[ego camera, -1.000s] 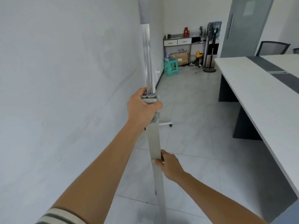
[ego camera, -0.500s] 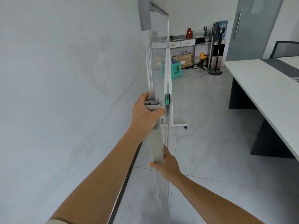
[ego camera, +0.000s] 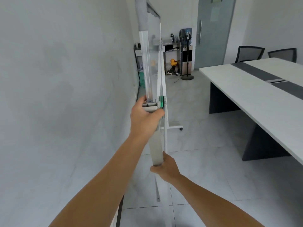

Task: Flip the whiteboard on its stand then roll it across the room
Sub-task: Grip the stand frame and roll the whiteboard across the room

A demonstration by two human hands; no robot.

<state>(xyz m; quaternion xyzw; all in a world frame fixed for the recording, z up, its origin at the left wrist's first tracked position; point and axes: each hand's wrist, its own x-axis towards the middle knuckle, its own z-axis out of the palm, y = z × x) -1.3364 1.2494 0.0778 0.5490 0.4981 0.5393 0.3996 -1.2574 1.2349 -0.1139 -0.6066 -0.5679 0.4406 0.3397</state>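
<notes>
Whiteboard edge-on, left hand grip above, right hand grip below, both clasping frame.

large white whiteboard panel: smooth, faint smudges | grey metal edge frame: matt, brushed look | green plastic knob: glossy | white metal stand post: smooth painted | pale floor tiles: glossy | white-and-grey table top: matt

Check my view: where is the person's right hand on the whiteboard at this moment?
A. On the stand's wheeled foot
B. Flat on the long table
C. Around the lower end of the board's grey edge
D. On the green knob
C: the right hand wraps the bottom of the whiteboard edge, below the left hand, which grips beside the green knob.
</notes>
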